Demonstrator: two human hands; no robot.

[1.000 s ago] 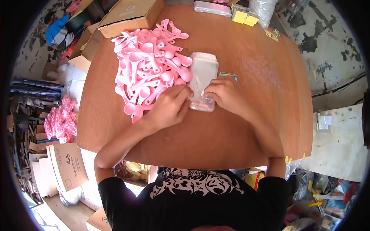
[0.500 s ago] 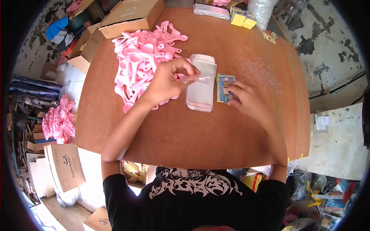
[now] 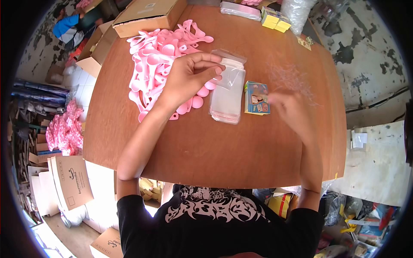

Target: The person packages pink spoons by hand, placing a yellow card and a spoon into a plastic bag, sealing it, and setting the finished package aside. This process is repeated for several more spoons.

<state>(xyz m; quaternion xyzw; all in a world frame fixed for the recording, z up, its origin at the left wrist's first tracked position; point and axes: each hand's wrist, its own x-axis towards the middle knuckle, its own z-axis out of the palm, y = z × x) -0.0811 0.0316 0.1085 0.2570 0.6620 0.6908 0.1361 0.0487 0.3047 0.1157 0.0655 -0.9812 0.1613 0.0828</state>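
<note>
My left hand (image 3: pixel 189 79) pinches a clear plastic bag (image 3: pixel 232 77) between thumb and fingers, above a stack of clear bags (image 3: pixel 226 102) on the brown table. To its left spreads a heap of pink spoons (image 3: pixel 150 64), partly hidden by the hand. A small stack of printed cards (image 3: pixel 257 98), blue on top with yellowish edges, lies right of the bags. Just beyond the cards' right side is my right hand (image 3: pixel 288 107), blurred, its fingers bent; whether it holds a card is unclear.
A cardboard box (image 3: pixel 148 17) stands at the table's far left, with packed bags (image 3: pixel 240 11) and yellow card bundles (image 3: pixel 275 19) at the far edge. Thin clear strips (image 3: pixel 292 79) lie at the right. A person in blue (image 3: pixel 68 28) is at the upper left.
My right hand has moved right, off the cards. The bag in my left hand now shows more fully, spread over the bag stack.
</note>
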